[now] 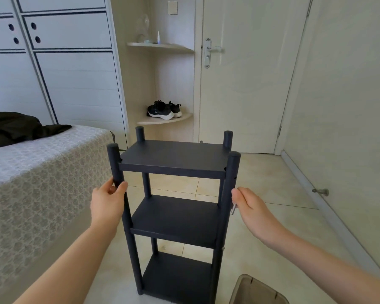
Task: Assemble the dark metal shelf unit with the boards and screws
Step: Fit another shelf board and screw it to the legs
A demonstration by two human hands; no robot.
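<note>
While the shelf unit (176,218) stood upright on the floor (272,183) beside the bed (42,163), three boards (173,154) already sat in place. My left grip (106,205) clamped the front-left post (116,167); my right grip (250,207) pinched a metal key (233,209), possibly hex. Only final tightening seemed left.

The shelf unit (173,156) stands on the floor (272,183) between the bed (42,172), left, and a bin (257,290), near right. A garment (20,128) lies on the bed, the wardrobe (64,73) behind it. Behind the unit, shoes (164,110) sit on a corner shelf (182,118), the door (246,95) to its right
</note>
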